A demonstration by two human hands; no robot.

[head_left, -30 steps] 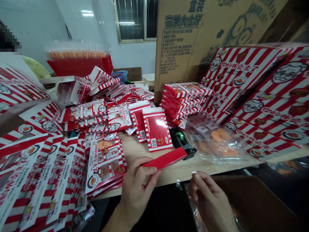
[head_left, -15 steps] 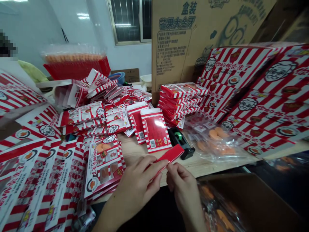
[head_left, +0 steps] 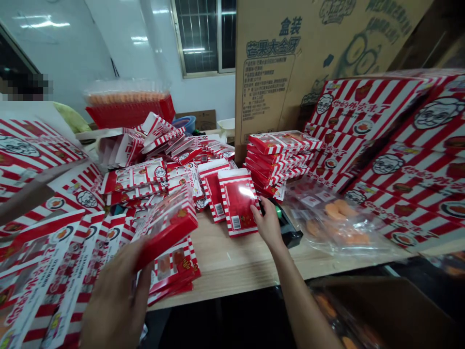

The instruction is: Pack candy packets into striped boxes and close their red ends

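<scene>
My left hand point(head_left: 112, 291) is closed around a red-and-white striped window box point(head_left: 169, 225), held tilted over a small stack of similar boxes point(head_left: 174, 264) at the left. My right hand point(head_left: 268, 223) has its thumb on the right edge of a red box with a striped border point(head_left: 238, 201), which lies back side up on the table; its other fingers are partly hidden. Another such red box point(head_left: 214, 186) lies beside it, partly covered. Just right of my right hand stands a black tape dispenser point(head_left: 290, 232) with green tape, partly hidden by the hand.
The wooden table point(head_left: 210, 261) holds piled striped boxes at left and a neat stack point(head_left: 279, 150) at back. Clear bags with orange pieces point(head_left: 341, 218) lie at right, before large striped cartons point(head_left: 363, 111). A tall cardboard box point(head_left: 269, 72) stands behind.
My hands have parted. The left moved left and down with the box, now turned so its window side shows; the right moved up to the red box on the table. The view shifted slightly.
</scene>
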